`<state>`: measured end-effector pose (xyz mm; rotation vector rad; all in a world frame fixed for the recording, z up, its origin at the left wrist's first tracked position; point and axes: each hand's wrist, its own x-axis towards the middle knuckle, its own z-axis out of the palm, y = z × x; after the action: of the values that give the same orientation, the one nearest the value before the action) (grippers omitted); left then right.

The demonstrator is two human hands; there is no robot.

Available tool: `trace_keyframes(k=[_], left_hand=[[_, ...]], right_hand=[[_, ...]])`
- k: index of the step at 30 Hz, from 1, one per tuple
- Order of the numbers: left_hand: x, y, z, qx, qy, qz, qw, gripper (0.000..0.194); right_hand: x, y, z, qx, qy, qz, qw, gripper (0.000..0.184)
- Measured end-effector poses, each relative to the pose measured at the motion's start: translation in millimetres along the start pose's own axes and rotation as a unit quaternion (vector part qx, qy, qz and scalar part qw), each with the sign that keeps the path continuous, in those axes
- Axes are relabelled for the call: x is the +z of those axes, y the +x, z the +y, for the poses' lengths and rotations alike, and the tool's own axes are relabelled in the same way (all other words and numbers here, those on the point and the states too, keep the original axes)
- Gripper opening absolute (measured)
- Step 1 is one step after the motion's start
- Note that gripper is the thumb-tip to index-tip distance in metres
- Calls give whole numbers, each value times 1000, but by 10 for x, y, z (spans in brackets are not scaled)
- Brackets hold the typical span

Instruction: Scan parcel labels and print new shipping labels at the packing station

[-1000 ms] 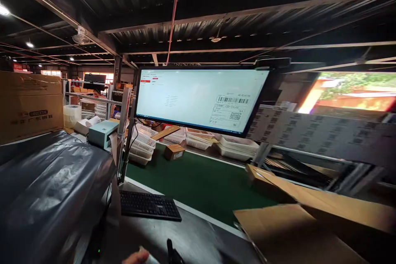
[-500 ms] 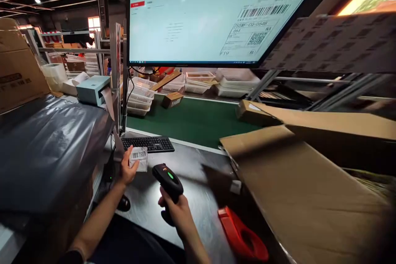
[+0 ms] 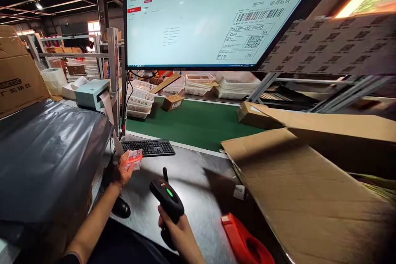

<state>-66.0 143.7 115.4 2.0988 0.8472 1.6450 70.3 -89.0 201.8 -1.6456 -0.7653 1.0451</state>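
The left hand pinches a small white label with closed fingers; the label is lit red, so its print cannot be read. It is held just above the desk, at 7 o'clock from the black keyboard. The right hand has a closed grip around the handle of a black barcode scanner, which shows a green light and points toward 11 o'clock at the label. At 4 o'clock from the scanner lies a red holder. Beyond the green belt, at 12 o'clock, white baskets are stacked; their contents cannot be seen. A small brown box rests on the belt beside them. The monitor above shows a barcode.
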Motion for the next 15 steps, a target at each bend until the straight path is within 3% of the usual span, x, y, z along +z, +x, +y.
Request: trace_keyframes(k=[3,10,15], left_hand=[[-2,-16,-13,-11,-9,3,1000,56],[46,-165,-16,-129,-96,14,987,67],[111,-238,22,-116,-144,8,983,73]], right_hand=[[-18,-7,124,-10,-9,9,1000,72],[17,110,287,-38,-8,14,999,74],[81,63,177,-62,15,30,998,71]])
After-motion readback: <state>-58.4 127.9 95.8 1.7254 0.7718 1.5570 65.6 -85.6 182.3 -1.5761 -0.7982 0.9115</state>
